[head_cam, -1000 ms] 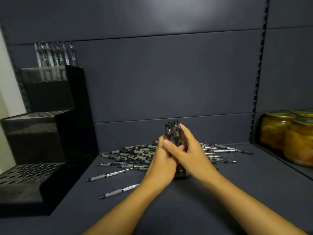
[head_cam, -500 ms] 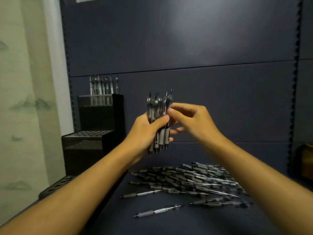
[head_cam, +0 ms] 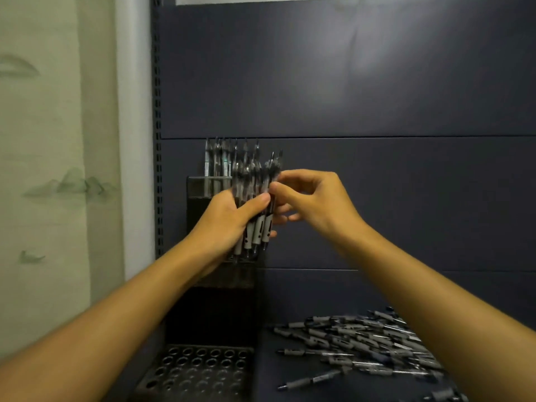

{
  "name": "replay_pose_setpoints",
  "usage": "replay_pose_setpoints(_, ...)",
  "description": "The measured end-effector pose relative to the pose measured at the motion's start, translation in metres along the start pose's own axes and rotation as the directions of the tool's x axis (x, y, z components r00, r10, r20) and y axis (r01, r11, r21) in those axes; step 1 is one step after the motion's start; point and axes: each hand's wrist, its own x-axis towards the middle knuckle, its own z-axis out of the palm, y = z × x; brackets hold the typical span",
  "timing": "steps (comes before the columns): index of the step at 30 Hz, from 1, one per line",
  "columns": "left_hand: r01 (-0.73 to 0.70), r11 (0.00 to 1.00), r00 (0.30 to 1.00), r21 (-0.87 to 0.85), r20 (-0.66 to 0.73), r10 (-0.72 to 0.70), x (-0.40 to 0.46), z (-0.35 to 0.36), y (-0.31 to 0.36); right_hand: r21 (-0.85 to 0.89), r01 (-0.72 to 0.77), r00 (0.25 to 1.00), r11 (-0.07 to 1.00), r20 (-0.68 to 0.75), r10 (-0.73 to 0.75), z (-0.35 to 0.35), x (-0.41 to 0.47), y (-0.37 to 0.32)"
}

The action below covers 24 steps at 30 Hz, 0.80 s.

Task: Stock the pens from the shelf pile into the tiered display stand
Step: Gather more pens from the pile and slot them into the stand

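My left hand grips a bundle of pens upright, just in front of the top tier of the black tiered display stand. My right hand pinches the top of one pen at the bundle's right side with thumb and forefinger. Several pens stand in the stand's top tier behind the bundle. The bottom tier shows rows of open holes. The pile of loose pens lies on the shelf at lower right, partly hidden by my right forearm.
The dark shelf back panel rises behind everything. A slotted upright runs down the left edge of the shelf, with a pale patterned wall beyond it. The stand's middle tier is hidden behind my left wrist.
Both hands lifted the pen bundle off the shelf and carried it left and up to the stand's top tier. The view turned left; the jars at right have left the view.
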Motion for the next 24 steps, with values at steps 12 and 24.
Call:
replay_pose_setpoints(12, 0.061, 0.955, 0.994, -0.289, -0.073, -0.086, 0.024, -0.117, -0.032, -0.044, -0.087, 0.996, 0.995, -0.012, 0.087, 0.097, 0.041, -0.020)
replay_pose_setpoints(24, 0.009, 0.957, 0.991, -0.289, -0.125, -0.047, 0.036, -0.151, -0.056, -0.076, 0.037, 0.986, 0.996, -0.162, -0.049, 0.076, 0.116, -0.041)
